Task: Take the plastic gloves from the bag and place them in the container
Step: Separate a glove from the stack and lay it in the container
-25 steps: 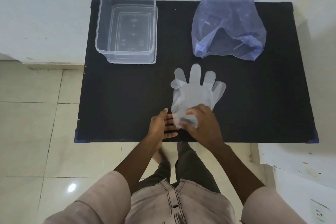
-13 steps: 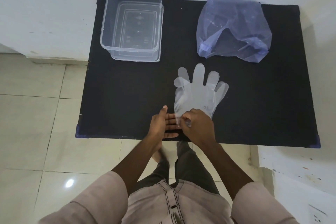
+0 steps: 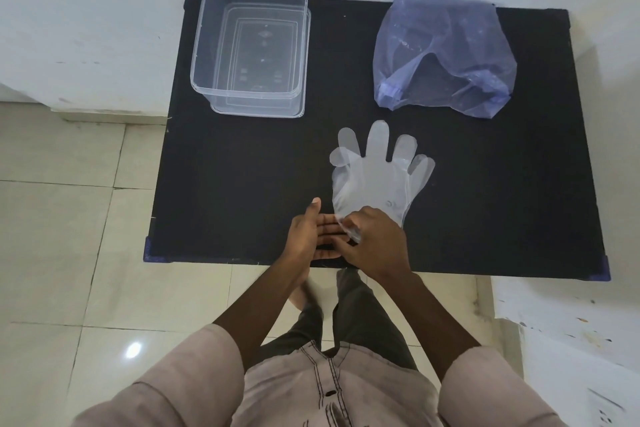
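Clear plastic gloves [image 3: 375, 180] lie flat on the black table [image 3: 242, 166], fingers pointing away from me. My right hand [image 3: 375, 241] pinches their cuff at the near edge. Beside it, my left hand [image 3: 310, 234] rests flat on the table, fingers stretched toward the cuff and touching it. A clear plastic container [image 3: 251, 55] stands at the back left with nothing in it. A crumpled bluish plastic bag [image 3: 446, 52] lies at the back right.
A white wall runs behind the table. Tiled floor lies to the left and below. A white ledge [image 3: 554, 315] stands at the right of my body. My legs show under the table's near edge.
My right hand has drawn the cuff toward the table's near edge, so the gloves lie flatter and less bunched. My left hand stays beside it.
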